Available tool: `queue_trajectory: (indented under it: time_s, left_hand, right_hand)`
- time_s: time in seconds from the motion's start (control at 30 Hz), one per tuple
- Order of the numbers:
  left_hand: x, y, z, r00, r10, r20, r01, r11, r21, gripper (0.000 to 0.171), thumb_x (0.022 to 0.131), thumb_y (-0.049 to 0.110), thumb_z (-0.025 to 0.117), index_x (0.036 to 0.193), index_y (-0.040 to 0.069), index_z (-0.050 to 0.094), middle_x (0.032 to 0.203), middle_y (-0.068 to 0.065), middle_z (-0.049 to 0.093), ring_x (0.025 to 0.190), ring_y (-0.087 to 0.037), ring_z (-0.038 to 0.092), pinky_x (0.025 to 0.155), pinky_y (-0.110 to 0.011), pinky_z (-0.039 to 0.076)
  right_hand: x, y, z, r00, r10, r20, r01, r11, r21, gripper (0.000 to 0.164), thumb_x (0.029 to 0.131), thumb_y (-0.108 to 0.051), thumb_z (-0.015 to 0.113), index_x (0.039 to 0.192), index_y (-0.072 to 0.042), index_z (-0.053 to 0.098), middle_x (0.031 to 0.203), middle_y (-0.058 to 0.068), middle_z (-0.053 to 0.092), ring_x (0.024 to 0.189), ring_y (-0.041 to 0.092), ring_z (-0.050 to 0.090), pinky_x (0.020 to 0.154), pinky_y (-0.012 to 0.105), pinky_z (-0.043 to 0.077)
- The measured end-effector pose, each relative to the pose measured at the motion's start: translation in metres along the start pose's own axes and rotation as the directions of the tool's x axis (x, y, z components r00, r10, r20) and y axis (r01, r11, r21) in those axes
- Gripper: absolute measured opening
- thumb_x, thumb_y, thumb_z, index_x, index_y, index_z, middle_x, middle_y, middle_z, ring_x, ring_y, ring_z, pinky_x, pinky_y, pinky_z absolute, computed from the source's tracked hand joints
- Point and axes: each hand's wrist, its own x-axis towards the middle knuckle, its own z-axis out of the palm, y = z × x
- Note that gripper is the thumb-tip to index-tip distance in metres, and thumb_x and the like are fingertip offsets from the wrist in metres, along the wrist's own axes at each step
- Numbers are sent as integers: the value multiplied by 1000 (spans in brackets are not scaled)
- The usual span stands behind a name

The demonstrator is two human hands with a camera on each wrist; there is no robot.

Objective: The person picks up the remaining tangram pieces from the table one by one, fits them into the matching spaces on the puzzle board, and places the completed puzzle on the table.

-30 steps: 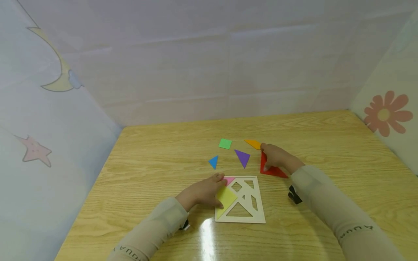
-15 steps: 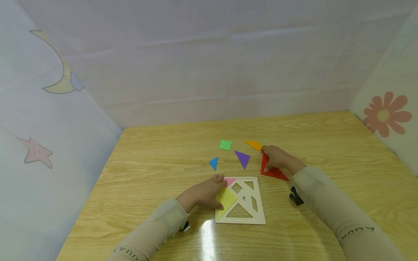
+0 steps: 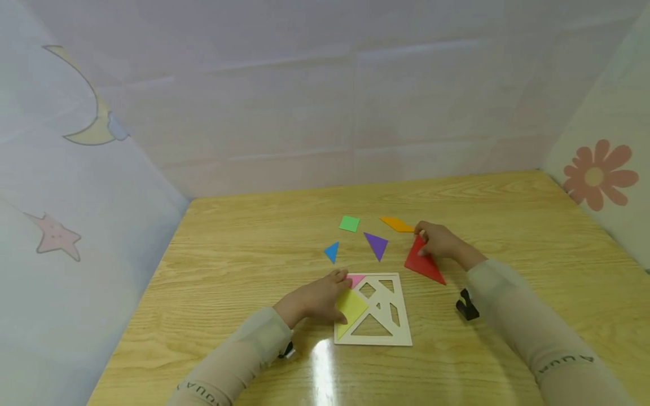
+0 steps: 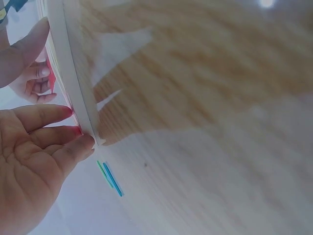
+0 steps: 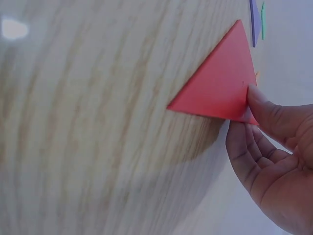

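In the head view my left hand (image 3: 320, 297) rests on the left side of a pale tangram board (image 3: 405, 332) with cut-out shapes. Its fingertips touch the pink triangle (image 3: 356, 279) and its thumb lies at the large yellow triangle (image 3: 352, 309), both seated in the board. From the left wrist view, the fingers (image 4: 46, 115) lie nearly straight at the board's edge. My right hand (image 3: 440, 241) pinches a large red triangle (image 3: 425, 266) by one corner, thumb on its face and fingers behind. In the right wrist view the red triangle (image 5: 220, 83) tilts up from the table.
Behind the board lie a blue triangle (image 3: 332, 252), a green square (image 3: 349, 223), a purple triangle (image 3: 376, 246) and an orange parallelogram (image 3: 396, 224), close to my right hand. The wooden table (image 3: 244, 254) meets patterned cloth walls at its back and sides.
My right hand has drawn slightly right and lifted a corner of the red triangle, which lay flat before and has turned a little. The left hand stays on the board.
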Motion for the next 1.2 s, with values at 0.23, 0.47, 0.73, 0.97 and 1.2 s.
queue_trajectory:
  time_s: [0.23, 0.47, 0.73, 0.97, 1.2]
  left_hand:
    - [-1, 0, -1, 1000, 5, -3, -5, 1000, -4, 78, 71, 33, 69, 131, -1, 33, 139, -17, 18, 127, -29, 15, 101, -30, 18]
    - [0, -1, -1, 1000, 11, -10, -11, 1000, 8, 78, 71, 34, 69, 131, 0, 34, 139, -17, 20, 127, -29, 16, 101, -30, 19]
    - [0, -1, -1, 1000, 22, -16, -22, 1000, -2, 78, 70, 33, 70, 130, -2, 35, 138, -19, 20, 127, -29, 16, 101, -29, 20]
    - [-1, 0, -1, 1000, 13, -12, -13, 1000, -9, 78, 70, 32, 70, 130, -2, 34, 138, -18, 20, 127, -27, 15, 101, -29, 19]
    - [0, 0, -1, 1000, 13, -12, -13, 1000, 1, 78, 70, 34, 70, 130, -2, 34, 138, -18, 19, 127, -27, 15, 101, -28, 19]
  right_hand:
    - [-4, 7, -1, 999, 27, -36, -24, 996, 89, 38, 75, 5, 59, 107, 11, 40, 77, 14, 47, 68, 22, 46, 56, 26, 40]
    - [-10, 13, -2, 997, 58, -43, -47, 974, 223, 33, 79, 6, 53, 107, 14, 37, 79, 17, 46, 62, 19, 48, 53, 26, 44]
    - [-16, 18, -2, 999, 45, -31, -31, 934, 355, 29, 78, 13, 43, 104, 17, 31, 75, 15, 44, 61, 18, 55, 56, 31, 50]
    - [-19, 18, -3, 998, 58, 20, -61, 893, 447, 27, 81, 15, 39, 105, 15, 27, 79, 18, 42, 65, 19, 56, 58, 32, 51]
    - [-25, 17, -3, 997, 78, 26, -81, 870, 487, 24, 83, 12, 41, 103, 13, 27, 81, 18, 41, 69, 17, 56, 62, 31, 51]
